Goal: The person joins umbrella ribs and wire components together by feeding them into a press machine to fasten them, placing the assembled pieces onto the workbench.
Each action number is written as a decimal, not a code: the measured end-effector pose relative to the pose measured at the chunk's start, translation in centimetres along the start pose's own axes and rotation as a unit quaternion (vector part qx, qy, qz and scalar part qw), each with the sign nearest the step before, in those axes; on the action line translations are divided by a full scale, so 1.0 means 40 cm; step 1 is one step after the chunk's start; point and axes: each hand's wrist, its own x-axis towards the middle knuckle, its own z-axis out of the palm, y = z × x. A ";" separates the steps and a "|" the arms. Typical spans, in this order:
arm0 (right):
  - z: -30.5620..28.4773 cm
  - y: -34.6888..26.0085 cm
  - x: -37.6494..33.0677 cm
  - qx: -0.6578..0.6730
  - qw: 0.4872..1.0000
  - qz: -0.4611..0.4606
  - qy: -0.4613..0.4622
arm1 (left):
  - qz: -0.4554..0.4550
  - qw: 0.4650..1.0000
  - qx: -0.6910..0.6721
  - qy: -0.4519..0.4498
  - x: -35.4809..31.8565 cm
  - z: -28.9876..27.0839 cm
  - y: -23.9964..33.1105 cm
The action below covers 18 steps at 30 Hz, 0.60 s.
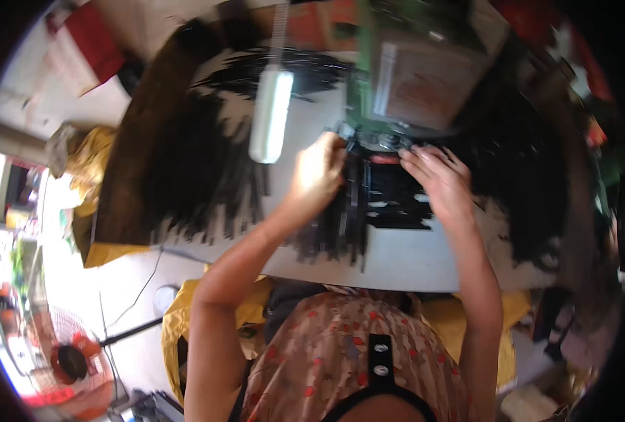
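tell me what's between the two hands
In the head view, dark parts of the green machine lie between the left hand and right hand, with a small red piece just below them; blur hides finer detail.

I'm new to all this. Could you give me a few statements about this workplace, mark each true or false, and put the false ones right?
1. The left hand and the right hand are both at the front of the green machine. True.
2. The lamp hangs to the right of the green machine. False: it hangs to its left.
3. Black strips lie to the left of the left hand. True.
4. The fan at the lower left is bright blue. False: it is orange.
5. Both hands wear thick gloves. False: they are bare.
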 end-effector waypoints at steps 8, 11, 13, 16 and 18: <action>0.012 0.027 0.045 0.047 0.998 0.003 0.037 | 0.088 0.993 0.075 -0.005 0.034 0.059 -0.040; 0.004 0.028 0.046 0.063 0.997 -0.014 0.042 | 0.123 0.990 0.073 -0.013 0.048 0.080 -0.052; 0.009 0.029 0.047 0.064 0.997 -0.022 0.041 | 0.127 0.988 0.083 -0.011 0.049 0.080 -0.048; 0.011 0.030 0.048 0.059 0.997 -0.031 0.036 | 0.132 0.987 0.090 -0.008 0.046 0.078 -0.037; 0.013 0.032 0.048 0.053 0.998 -0.032 0.028 | 0.133 0.987 0.089 -0.005 0.044 0.077 -0.032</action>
